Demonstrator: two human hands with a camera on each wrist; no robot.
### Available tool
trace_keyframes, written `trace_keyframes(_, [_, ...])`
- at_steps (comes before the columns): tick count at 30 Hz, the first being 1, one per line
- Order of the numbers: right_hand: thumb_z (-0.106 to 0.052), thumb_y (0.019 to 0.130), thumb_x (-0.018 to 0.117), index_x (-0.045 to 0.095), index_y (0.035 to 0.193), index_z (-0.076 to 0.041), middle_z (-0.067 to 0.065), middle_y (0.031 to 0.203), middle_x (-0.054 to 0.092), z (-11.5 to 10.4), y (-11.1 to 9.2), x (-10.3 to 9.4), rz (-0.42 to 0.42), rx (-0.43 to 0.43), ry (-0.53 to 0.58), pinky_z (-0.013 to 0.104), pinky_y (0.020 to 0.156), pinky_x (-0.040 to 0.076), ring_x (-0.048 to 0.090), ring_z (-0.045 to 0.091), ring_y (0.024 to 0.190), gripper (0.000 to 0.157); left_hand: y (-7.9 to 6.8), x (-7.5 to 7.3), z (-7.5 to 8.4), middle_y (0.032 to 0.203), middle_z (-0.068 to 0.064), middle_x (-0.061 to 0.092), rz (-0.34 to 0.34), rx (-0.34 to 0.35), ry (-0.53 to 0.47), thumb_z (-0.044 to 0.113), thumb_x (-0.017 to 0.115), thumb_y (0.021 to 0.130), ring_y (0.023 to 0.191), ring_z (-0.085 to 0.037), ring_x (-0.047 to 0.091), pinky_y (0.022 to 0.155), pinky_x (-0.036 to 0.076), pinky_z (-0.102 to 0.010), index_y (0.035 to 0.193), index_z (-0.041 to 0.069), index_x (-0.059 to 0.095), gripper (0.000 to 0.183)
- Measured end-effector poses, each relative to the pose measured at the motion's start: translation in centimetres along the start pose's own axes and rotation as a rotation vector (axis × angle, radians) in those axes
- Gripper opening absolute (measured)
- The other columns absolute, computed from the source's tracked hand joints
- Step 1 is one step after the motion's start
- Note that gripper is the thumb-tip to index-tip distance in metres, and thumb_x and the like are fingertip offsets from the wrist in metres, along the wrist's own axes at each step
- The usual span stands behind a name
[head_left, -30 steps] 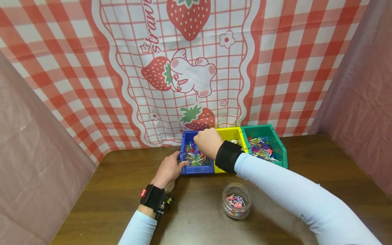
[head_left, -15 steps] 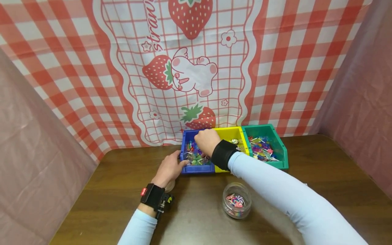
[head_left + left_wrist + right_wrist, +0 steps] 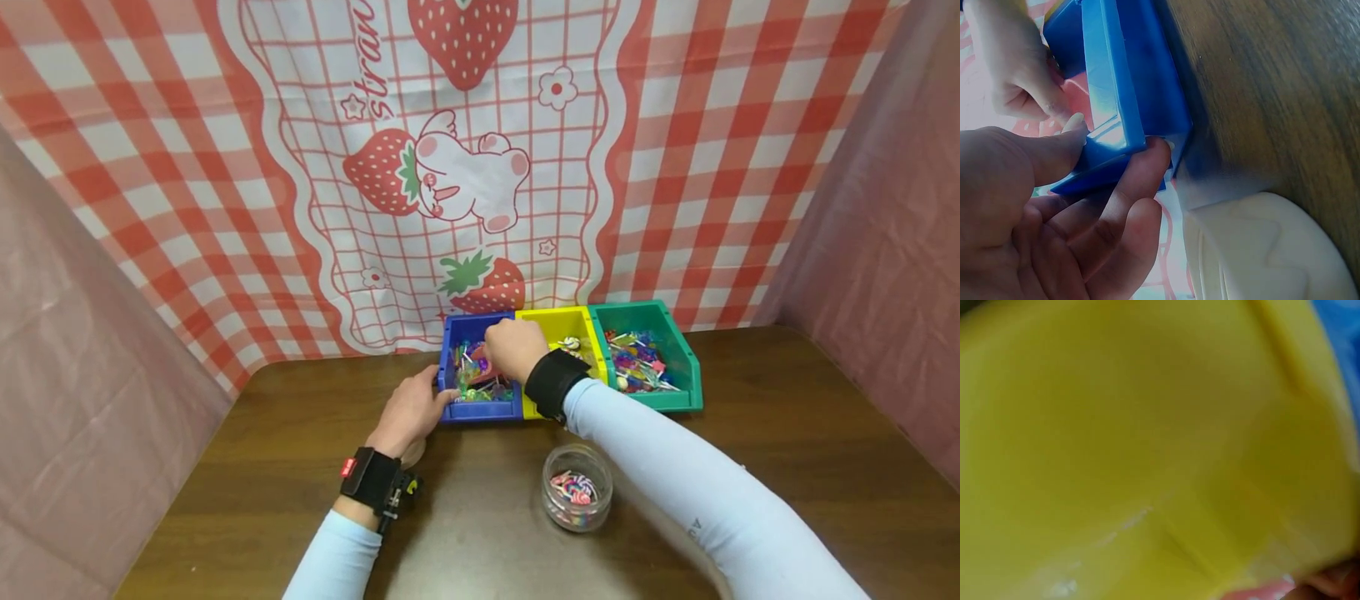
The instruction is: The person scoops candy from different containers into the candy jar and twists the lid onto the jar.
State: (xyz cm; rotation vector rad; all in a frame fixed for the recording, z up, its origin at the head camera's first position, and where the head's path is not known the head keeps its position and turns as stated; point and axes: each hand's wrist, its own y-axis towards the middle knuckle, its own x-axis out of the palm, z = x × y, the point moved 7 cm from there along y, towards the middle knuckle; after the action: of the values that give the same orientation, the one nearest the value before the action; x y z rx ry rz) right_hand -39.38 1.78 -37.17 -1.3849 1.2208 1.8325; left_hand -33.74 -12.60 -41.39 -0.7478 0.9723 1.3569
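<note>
My left hand (image 3: 408, 414) grips the left wall of the blue bin (image 3: 483, 411), thumb over the rim and fingers outside, as the left wrist view shows. Small colourful lollipop-like pieces (image 3: 474, 393) lie in this bin. Over the border with the yellow bin (image 3: 551, 315), my right hand (image 3: 517, 348) is curled, fingers pointing down into the blue bin. A pinkish-red piece (image 3: 482, 367) shows at its fingertips, among the lollipop-like pieces; its full shape is hidden by the hand. The yellow wall (image 3: 1116, 425) fills most of the right wrist view, blurred.
Right of the yellow bin stands a green bin (image 3: 686, 358) of similar pieces. A clear jar (image 3: 577, 521) with striped candy-like pieces stands nearer on the wooden table (image 3: 480, 517). A pale rounded thing (image 3: 1272, 250) lies beside my left hand. A checked strawberry cloth (image 3: 690, 167) hangs behind.
My right hand has shifted slightly to the right. The pinkish-red piece now shows at its fingertips, and the pieces in the blue bin lie differently. My left hand stays on the bin.
</note>
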Motion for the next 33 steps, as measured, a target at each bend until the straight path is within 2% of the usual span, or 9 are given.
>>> trace_keyframes(3, [-0.032, 0.090, 0.050, 0.059, 0.063, -0.016, 0.001, 0.062, 0.057, -0.4, -0.1, 0.2, 0.038, -0.033, 0.014, 0.040, 0.048, 0.046, 0.055, 0.022, 0.055, 0.033, 0.1, -0.1, 0.1, 0.109, -0.008, 0.062, -0.001, 0.001, 0.006, 0.043, 0.057, 0.088, 0.099, -0.022, 0.057, 0.083, 0.044, -0.040, 0.127, 0.013, 0.051, 0.050])
trace_keyframes(6, [-0.032, 0.091, 0.050, 0.057, 0.063, -0.016, 0.001, 0.062, 0.056, -0.4, -0.2, 0.3, 0.058, -0.034, 0.044, 0.041, 0.048, 0.046, 0.055, 0.023, 0.055, 0.033, 0.1, -0.1, 0.2, 0.111, -0.008, 0.062, -0.005, 0.001, 0.002, 0.044, 0.057, 0.088, 0.101, -0.022, 0.056, 0.085, 0.043, -0.040, 0.128, 0.013, 0.051, 0.051])
trace_keyframes(14, [-0.037, 0.091, 0.050, 0.054, 0.058, -0.021, -0.003, 0.059, 0.053, 1.5, -0.2, 0.5, -0.045, 0.119, 0.145, 0.038, 0.050, 0.044, 0.052, 0.019, 0.056, 0.037, 0.2, -0.2, 0.2, 0.111, -0.008, 0.062, -0.011, -0.010, -0.008, 0.043, 0.058, 0.087, 0.101, -0.023, 0.057, 0.084, 0.044, -0.041, 0.125, 0.013, 0.052, 0.049])
trace_keyframes(22, [-0.036, 0.091, 0.050, 0.051, 0.054, -0.016, -0.002, 0.049, 0.045, 3.0, -0.9, 0.3, -0.067, 0.202, 0.313, 0.031, 0.049, 0.035, 0.047, 0.017, 0.049, 0.043, 0.2, 0.0, -0.1, 0.116, -0.009, 0.060, -0.023, -0.047, -0.013, 0.043, 0.057, 0.088, 0.104, -0.023, 0.055, 0.087, 0.042, -0.041, 0.128, 0.012, 0.051, 0.051])
trace_keyframes(27, [-0.037, 0.091, 0.049, 0.048, 0.053, -0.014, -0.001, 0.049, 0.039, 3.7, -1.3, 0.6, -0.040, 0.229, 0.380, 0.030, 0.049, 0.030, 0.045, 0.018, 0.048, 0.044, 0.2, -0.1, -0.2, 0.113, -0.009, 0.061, -0.023, -0.045, -0.014, 0.042, 0.058, 0.088, 0.101, -0.022, 0.056, 0.085, 0.043, -0.040, 0.125, 0.012, 0.052, 0.048])
trace_keyframes(33, [-0.037, 0.092, 0.050, 0.046, 0.052, -0.014, -0.001, 0.048, 0.036, 4.0, -1.9, 0.8, 0.024, 0.201, 0.488, 0.030, 0.048, 0.028, 0.042, 0.019, 0.046, 0.046, 0.1, 0.0, -0.3, 0.113, -0.009, 0.061, -0.025, -0.049, -0.033, 0.041, 0.057, 0.088, 0.102, -0.022, 0.056, 0.086, 0.043, -0.041, 0.126, 0.012, 0.051, 0.049])
